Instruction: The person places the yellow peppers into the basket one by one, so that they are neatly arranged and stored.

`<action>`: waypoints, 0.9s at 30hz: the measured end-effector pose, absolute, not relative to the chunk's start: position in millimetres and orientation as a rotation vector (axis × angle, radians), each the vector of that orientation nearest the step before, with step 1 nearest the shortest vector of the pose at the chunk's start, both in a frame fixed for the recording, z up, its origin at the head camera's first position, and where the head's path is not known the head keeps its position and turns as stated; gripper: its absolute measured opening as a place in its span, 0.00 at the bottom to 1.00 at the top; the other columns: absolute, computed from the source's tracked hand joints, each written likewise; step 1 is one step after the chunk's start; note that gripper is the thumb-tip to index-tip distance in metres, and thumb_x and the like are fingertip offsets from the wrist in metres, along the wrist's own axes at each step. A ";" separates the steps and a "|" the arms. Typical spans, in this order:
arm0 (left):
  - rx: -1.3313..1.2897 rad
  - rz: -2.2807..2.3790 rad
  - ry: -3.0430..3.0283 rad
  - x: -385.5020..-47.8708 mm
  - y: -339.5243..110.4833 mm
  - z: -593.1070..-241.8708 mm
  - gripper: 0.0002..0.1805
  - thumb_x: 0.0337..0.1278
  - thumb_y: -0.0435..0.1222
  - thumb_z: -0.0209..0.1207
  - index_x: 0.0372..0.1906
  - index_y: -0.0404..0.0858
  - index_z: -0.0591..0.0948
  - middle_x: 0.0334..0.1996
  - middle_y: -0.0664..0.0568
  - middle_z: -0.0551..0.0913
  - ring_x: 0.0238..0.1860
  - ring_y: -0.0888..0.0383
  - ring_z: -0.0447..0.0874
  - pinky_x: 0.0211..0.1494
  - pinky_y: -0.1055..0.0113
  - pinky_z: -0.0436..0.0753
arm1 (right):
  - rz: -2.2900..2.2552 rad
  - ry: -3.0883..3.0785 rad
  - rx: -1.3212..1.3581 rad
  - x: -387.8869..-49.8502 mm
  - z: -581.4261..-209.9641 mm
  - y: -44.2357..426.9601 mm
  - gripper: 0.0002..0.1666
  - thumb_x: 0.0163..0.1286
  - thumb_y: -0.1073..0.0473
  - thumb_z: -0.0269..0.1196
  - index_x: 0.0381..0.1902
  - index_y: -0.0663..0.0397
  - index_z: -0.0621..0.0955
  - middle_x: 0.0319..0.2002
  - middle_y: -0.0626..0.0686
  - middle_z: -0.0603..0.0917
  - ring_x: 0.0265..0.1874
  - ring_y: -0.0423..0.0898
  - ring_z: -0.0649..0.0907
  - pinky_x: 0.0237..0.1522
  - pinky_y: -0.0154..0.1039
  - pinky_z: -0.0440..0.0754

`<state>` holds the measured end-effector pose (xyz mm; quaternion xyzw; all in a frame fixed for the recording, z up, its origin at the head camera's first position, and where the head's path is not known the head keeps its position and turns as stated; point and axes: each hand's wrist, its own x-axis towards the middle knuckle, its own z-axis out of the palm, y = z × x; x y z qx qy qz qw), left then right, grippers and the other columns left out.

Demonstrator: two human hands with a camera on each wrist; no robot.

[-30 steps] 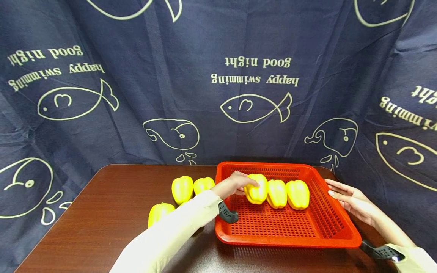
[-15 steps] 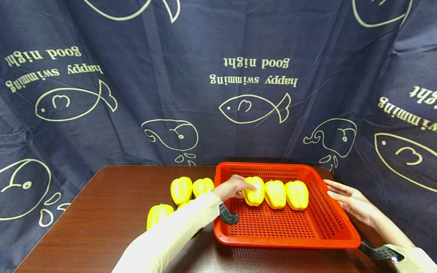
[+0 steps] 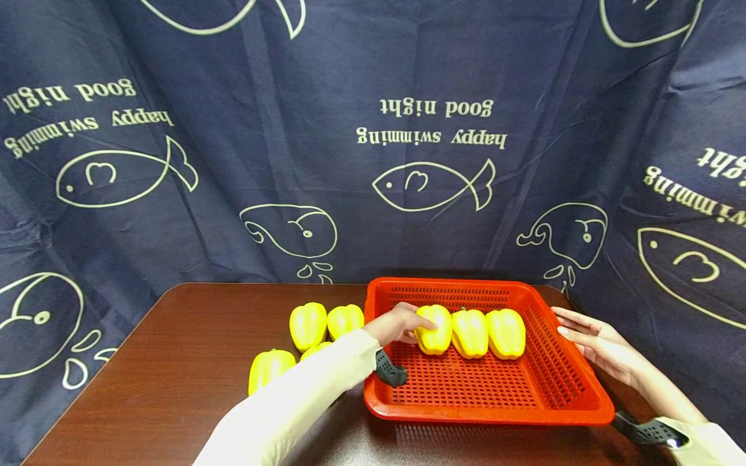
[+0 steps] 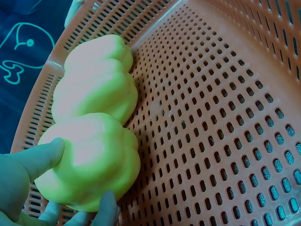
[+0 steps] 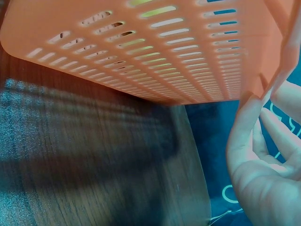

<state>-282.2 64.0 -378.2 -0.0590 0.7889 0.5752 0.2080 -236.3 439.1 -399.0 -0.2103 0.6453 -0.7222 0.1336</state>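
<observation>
In the head view a red plastic basket (image 3: 489,414) stands on the table. Three yellow bell peppers sit side by side inside it. My left hand (image 3: 402,321) grips the leftmost bell pepper (image 3: 436,331), its thumb on the near side and fingers reaching underneath, as the left wrist view shows. That pepper rests against the middle bell pepper (image 3: 471,333); the third bell pepper (image 3: 506,333) lies beyond. My right hand (image 3: 603,343) touches the basket's right rim from outside, fingers fairly straight. In the right wrist view the thumb (image 5: 242,125) meets the rim's underside.
Left of the basket, several more yellow bell peppers lie on the brown table (image 3: 146,388), including one at the back (image 3: 307,325) and one nearer (image 3: 271,369). My left sleeve partly covers them. A dark blue curtain (image 3: 326,129) with fish drawings hangs behind the table.
My left hand has lowered its pepper slightly and brought it level with the other two in the basket. The right hand stays at the rim.
</observation>
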 end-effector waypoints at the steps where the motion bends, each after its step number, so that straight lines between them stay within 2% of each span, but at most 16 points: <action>1: -0.162 1.601 2.196 -282.3 64.0 -378.6 0.30 0.50 0.31 0.67 0.58 0.32 0.67 0.51 0.42 0.71 0.44 0.46 0.77 0.56 0.54 0.81 | -2.094 1.872 -0.609 -236.3 -399.0 439.1 0.29 0.74 0.74 0.42 0.62 0.41 0.74 0.55 0.41 0.82 0.50 0.40 0.84 0.46 0.36 0.84; 10: -0.133 1.636 2.173 -286.3 65.2 -381.6 0.25 0.50 0.27 0.66 0.54 0.30 0.71 0.48 0.40 0.75 0.47 0.45 0.80 0.54 0.54 0.82 | -2.100 1.853 -0.613 -236.2 -398.1 438.8 0.29 0.74 0.74 0.41 0.62 0.41 0.74 0.55 0.41 0.82 0.50 0.40 0.84 0.47 0.36 0.84; 12: -0.109 1.642 2.165 -302.9 67.6 -400.2 0.25 0.47 0.28 0.69 0.51 0.31 0.73 0.45 0.40 0.77 0.43 0.45 0.82 0.48 0.54 0.85 | -2.099 1.853 -0.615 -235.9 -397.8 438.5 0.29 0.74 0.74 0.41 0.62 0.41 0.74 0.55 0.41 0.82 0.50 0.40 0.84 0.47 0.36 0.84; 14: -0.105 1.637 2.164 -325.6 71.5 -427.1 0.29 0.43 0.29 0.72 0.53 0.33 0.72 0.46 0.41 0.76 0.40 0.45 0.82 0.44 0.55 0.86 | -2.097 1.853 -0.616 -235.9 -397.8 438.5 0.29 0.74 0.74 0.41 0.62 0.40 0.75 0.55 0.41 0.82 0.50 0.40 0.84 0.47 0.36 0.84; 15: -0.107 1.624 2.190 -328.2 73.2 -431.9 0.32 0.42 0.30 0.73 0.54 0.33 0.71 0.48 0.41 0.75 0.39 0.47 0.81 0.43 0.56 0.86 | -2.096 1.854 -0.617 -235.8 -397.9 438.5 0.29 0.74 0.74 0.41 0.62 0.40 0.75 0.55 0.41 0.82 0.50 0.40 0.84 0.47 0.36 0.84; 16: -0.101 1.631 2.194 -341.6 75.7 -449.8 0.35 0.39 0.33 0.75 0.55 0.33 0.69 0.48 0.41 0.73 0.34 0.48 0.80 0.38 0.57 0.87 | -2.097 1.854 -0.620 -235.8 -398.0 438.4 0.29 0.74 0.74 0.41 0.62 0.40 0.75 0.55 0.40 0.82 0.51 0.40 0.83 0.47 0.36 0.84; 18: -0.118 1.622 2.203 -363.3 80.3 -477.4 0.39 0.37 0.35 0.76 0.56 0.35 0.67 0.48 0.42 0.72 0.28 0.49 0.76 0.35 0.57 0.86 | -2.097 1.854 -0.623 -235.8 -398.3 438.5 0.30 0.74 0.74 0.41 0.62 0.40 0.75 0.55 0.40 0.82 0.51 0.40 0.83 0.47 0.36 0.84; 20: -0.129 1.608 2.216 -369.6 81.6 -486.1 0.40 0.38 0.36 0.76 0.57 0.34 0.65 0.48 0.42 0.70 0.23 0.52 0.73 0.32 0.59 0.86 | -2.097 1.856 -0.620 -235.8 -398.4 438.4 0.29 0.74 0.74 0.41 0.62 0.40 0.75 0.55 0.40 0.82 0.51 0.39 0.83 0.47 0.36 0.84; 22: -0.123 1.620 2.183 -372.3 79.2 -489.1 0.40 0.37 0.36 0.76 0.56 0.34 0.66 0.45 0.43 0.71 0.17 0.56 0.67 0.28 0.61 0.85 | -2.096 1.859 -0.617 -235.9 -398.6 438.3 0.29 0.74 0.74 0.41 0.62 0.40 0.75 0.55 0.40 0.82 0.51 0.39 0.83 0.47 0.36 0.84; 24: -0.124 1.608 2.182 -352.8 75.1 -465.8 0.38 0.40 0.34 0.74 0.57 0.34 0.66 0.45 0.43 0.72 0.16 0.58 0.65 0.31 0.60 0.86 | -2.096 1.855 -0.618 -236.1 -399.0 438.6 0.29 0.75 0.73 0.41 0.62 0.40 0.75 0.56 0.40 0.81 0.51 0.39 0.83 0.47 0.36 0.84; 27: -0.134 1.604 2.181 -320.6 69.6 -427.1 0.36 0.45 0.32 0.71 0.59 0.33 0.65 0.48 0.42 0.72 0.19 0.57 0.64 0.41 0.56 0.86 | -2.097 1.851 -0.620 -236.4 -399.6 438.8 0.29 0.75 0.74 0.41 0.62 0.40 0.74 0.56 0.40 0.81 0.51 0.40 0.83 0.47 0.36 0.84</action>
